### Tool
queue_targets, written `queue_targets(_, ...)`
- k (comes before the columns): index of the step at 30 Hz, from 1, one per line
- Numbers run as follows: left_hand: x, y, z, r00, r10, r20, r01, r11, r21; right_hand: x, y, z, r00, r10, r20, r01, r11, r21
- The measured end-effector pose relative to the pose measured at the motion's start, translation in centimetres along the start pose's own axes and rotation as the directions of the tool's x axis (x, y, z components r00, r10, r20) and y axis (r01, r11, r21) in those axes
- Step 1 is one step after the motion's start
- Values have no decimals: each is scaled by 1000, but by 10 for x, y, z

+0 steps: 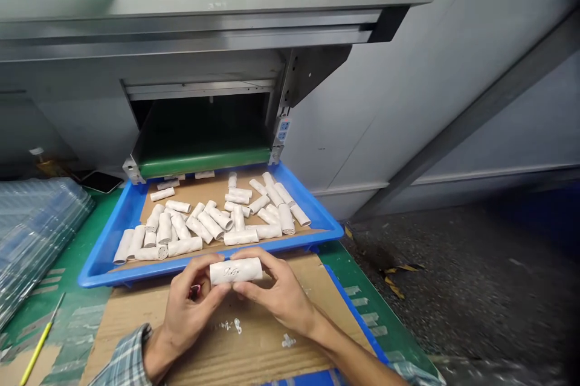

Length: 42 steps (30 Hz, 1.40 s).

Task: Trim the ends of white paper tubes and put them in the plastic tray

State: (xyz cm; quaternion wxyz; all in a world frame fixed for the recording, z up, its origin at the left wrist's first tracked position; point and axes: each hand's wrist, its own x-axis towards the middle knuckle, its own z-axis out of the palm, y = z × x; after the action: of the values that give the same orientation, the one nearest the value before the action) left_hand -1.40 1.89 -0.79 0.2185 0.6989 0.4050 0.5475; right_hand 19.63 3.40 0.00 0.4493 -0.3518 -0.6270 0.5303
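Observation:
My left hand (pixel 188 304) and my right hand (pixel 278 289) hold one white cylinder (pixel 235 270) between them, lying sideways, with a faint script mark on its side. Both hands have fingers curled around its ends, just in front of a blue tray (pixel 97 262). The tray has a cardboard liner and holds several more white cylinders (pixel 211 223) lying loose. My hands hover over a sheet of cardboard (pixel 235 344) on the green table.
A machine's opening with a green conveyor belt (pixel 203 159) ends above the tray's far edge. A stack of clear plastic trays (pixel 31 229) sits at the left, a yellow tool (pixel 40 340) lies near the front left, and a dark phone (pixel 102 180) lies beside the machine. Floor drops away on the right.

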Motion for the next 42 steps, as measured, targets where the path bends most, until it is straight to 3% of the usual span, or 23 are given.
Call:
queue_targets(4,2,3,0,999,35,-1,-35,999,28,-3,0,1,1000,-8,23,6,999,50)
queue_targets(10,0,3,-2,996,93,-9,-93,995,30,-5,-6,1,991,-128,23,128,992,-12)
queue_targets(17,1,-1,-1,987,159,14,-159,987,-21,-5,-5,1,983,-180,36,181,983,-25)
queue_targets(32,3,10,-4,995,95,5,-95,993,68,-5,-2,-2,952,-304,16,302,934,-193)
queue_targets(37,3,7,-3,993,101,56,-103,994,41,-5,-3,-2,969,-248,-1,243,947,-212)
queue_targets(42,1,3,0,963,204,176,-208,978,8,-5,-7,1,983,-181,7,179,964,-194)
